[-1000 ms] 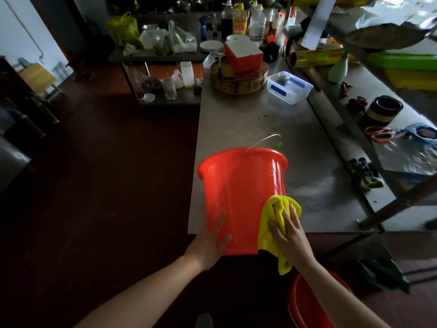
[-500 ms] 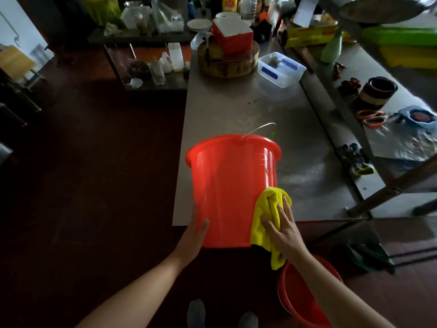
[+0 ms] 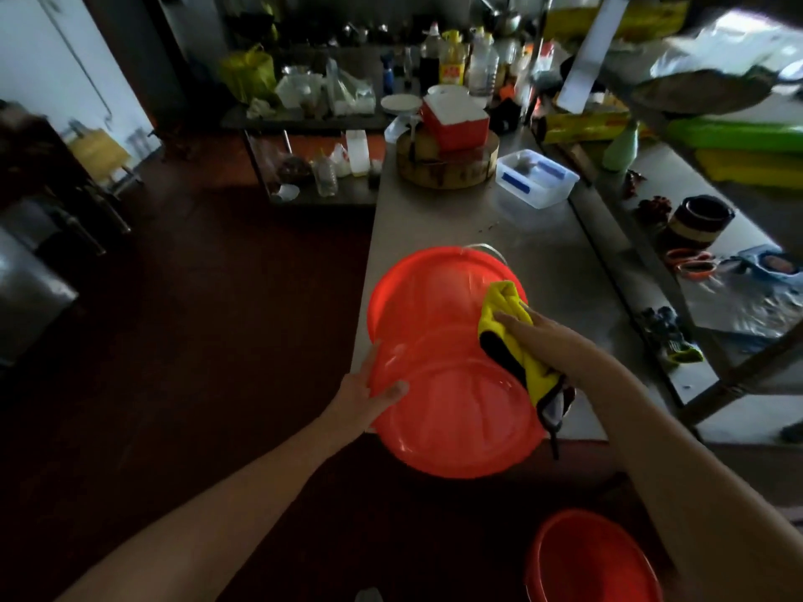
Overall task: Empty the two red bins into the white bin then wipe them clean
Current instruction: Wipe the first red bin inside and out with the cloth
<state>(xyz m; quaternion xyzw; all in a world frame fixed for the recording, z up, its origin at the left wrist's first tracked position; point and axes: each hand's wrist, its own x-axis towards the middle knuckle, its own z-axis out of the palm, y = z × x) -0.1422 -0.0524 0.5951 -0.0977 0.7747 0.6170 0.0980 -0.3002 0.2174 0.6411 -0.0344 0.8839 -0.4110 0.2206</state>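
Observation:
A red bin (image 3: 439,323) lies tipped over at the near left corner of the steel table (image 3: 499,228), its round base facing me and its rim pointing away. My left hand (image 3: 369,397) grips the bin's left side near the base, thumb on the base. With my right hand (image 3: 530,332) I press a yellow cloth (image 3: 504,306) against the bin's upper right wall. A second red bin (image 3: 586,558) stands on the dark floor at the lower right, beside my right arm. No white bin is in view.
Farther along the table are a clear plastic box (image 3: 536,178) and a round wooden block (image 3: 447,165) with a red and white box on it. A metal shelf (image 3: 738,262) with scissors and pots runs along the right. Bottles crowd the back.
The red bin has gone from standing upright to lying tipped with its base toward me. My right hand and cloth moved from the lower wall up to the upper right side.

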